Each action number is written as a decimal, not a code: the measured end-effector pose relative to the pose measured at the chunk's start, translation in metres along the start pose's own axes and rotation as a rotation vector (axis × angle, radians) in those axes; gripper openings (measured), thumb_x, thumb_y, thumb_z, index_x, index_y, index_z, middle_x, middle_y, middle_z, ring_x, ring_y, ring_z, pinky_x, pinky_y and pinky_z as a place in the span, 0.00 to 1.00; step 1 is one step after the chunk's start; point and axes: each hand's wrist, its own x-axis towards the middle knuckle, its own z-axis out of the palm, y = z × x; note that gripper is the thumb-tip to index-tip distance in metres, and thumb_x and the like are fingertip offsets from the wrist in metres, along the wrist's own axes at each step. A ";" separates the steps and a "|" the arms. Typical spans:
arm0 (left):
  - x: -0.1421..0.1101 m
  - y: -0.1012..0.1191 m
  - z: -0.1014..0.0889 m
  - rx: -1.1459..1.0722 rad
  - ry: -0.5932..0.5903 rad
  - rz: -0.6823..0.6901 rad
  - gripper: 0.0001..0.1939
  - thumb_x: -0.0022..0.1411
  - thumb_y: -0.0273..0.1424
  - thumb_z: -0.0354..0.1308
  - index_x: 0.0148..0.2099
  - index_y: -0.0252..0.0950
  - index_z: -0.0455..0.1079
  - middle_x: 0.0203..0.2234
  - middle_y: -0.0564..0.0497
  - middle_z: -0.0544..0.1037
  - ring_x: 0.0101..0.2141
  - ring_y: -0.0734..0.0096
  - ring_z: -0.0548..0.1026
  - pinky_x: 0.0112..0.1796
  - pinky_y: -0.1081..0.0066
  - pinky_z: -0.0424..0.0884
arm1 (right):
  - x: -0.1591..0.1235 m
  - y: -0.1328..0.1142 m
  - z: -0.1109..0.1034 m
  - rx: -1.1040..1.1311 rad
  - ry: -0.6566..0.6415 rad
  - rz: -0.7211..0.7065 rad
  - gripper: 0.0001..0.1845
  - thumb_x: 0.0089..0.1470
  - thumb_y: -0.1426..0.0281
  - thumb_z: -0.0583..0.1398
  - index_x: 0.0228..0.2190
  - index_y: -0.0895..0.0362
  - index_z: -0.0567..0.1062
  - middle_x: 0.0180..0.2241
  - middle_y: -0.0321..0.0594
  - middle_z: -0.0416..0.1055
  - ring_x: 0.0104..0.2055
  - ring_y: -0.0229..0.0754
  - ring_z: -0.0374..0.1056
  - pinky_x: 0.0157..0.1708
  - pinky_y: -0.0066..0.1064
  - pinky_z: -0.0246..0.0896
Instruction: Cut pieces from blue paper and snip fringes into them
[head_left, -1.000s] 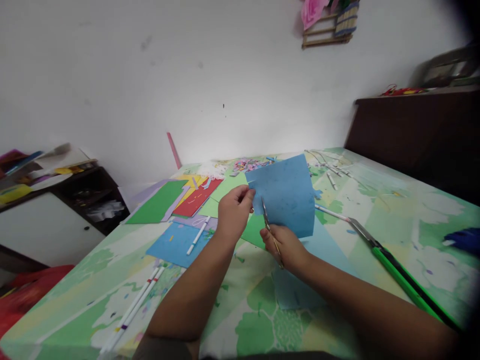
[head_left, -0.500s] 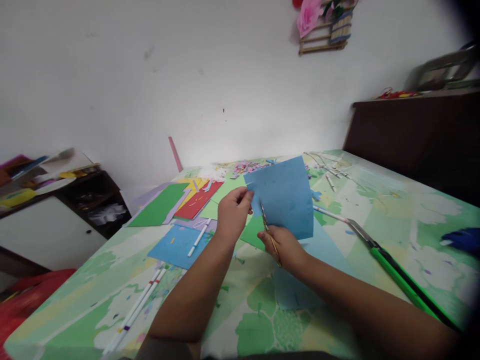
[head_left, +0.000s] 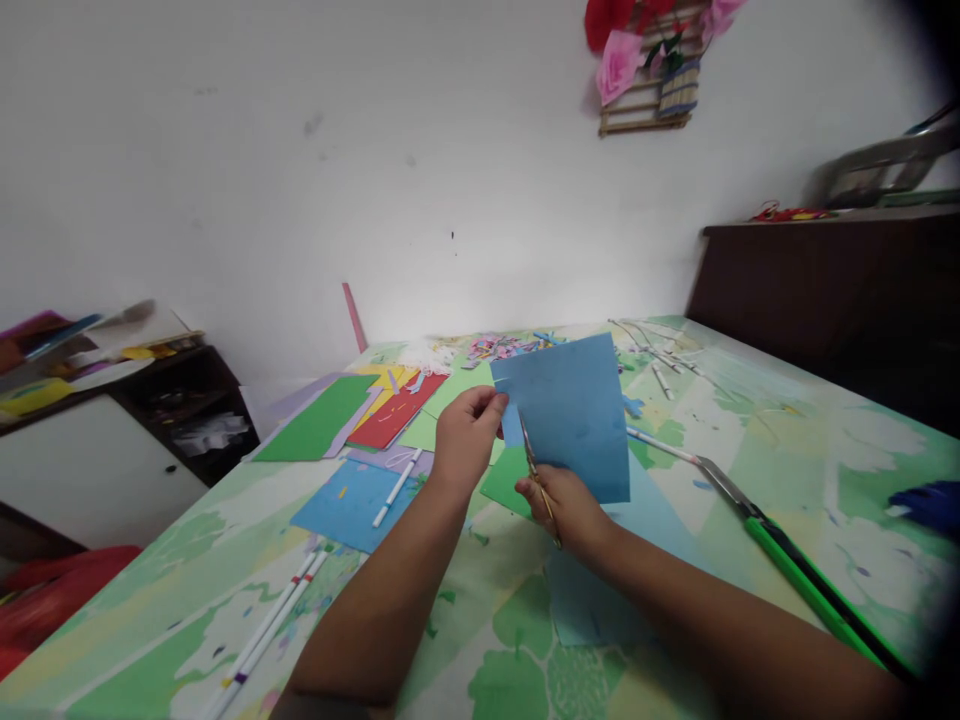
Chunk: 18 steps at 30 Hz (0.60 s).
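Note:
A blue sheet of paper [head_left: 574, 415] is held up above the table, a narrow strip partly cut along its left edge. My left hand [head_left: 469, 430] pinches that left edge, thumb and fingers closed on it. In my right hand [head_left: 570, 505] is a pair of small scissors [head_left: 534, 465] with gold-coloured handles; the blades point up and away from me and lie at the cut in the sheet. Below, a light blue sheet [head_left: 592, 600] and a piece of green paper [head_left: 510, 482] lie on the table, partly covered by my hands and forearm.
A patterned cloth covers the table [head_left: 480, 580]. Green [head_left: 315, 420], red [head_left: 394, 415] and blue sheets [head_left: 349, 500] lie to the left, near white sticks [head_left: 274, 625]. A green-handled utility knife [head_left: 802, 570] rests on the right. Colourful paper scraps [head_left: 502, 347] are heaped by the wall.
The camera view has tilted up slightly, so everything sits lower in the picture. Both hands keep their hold on the paper and scissors, with barely any shift between them.

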 end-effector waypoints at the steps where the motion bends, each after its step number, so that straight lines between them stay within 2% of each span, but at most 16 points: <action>1: 0.000 -0.001 0.000 -0.015 -0.001 -0.002 0.08 0.51 0.35 0.53 0.26 0.35 0.65 0.13 0.59 0.65 0.17 0.80 0.65 0.22 0.78 0.62 | 0.000 0.001 0.001 0.008 0.003 -0.003 0.27 0.52 0.53 0.43 0.21 0.60 0.68 0.21 0.43 0.67 0.24 0.40 0.60 0.24 0.30 0.52; 9: -0.002 0.002 0.002 -0.040 0.016 -0.020 0.09 0.50 0.35 0.54 0.26 0.34 0.66 0.15 0.58 0.66 0.18 0.79 0.66 0.23 0.77 0.63 | -0.003 0.004 0.004 0.106 0.047 -0.049 0.36 0.48 0.44 0.35 0.21 0.59 0.65 0.21 0.43 0.65 0.24 0.39 0.60 0.23 0.30 0.54; 18: -0.004 0.006 0.001 0.019 -0.006 -0.016 0.09 0.51 0.34 0.53 0.24 0.34 0.65 0.13 0.57 0.65 0.18 0.79 0.65 0.21 0.78 0.61 | -0.006 -0.008 -0.003 0.199 0.007 -0.091 0.34 0.50 0.46 0.35 0.21 0.58 0.64 0.18 0.39 0.63 0.24 0.38 0.60 0.22 0.29 0.55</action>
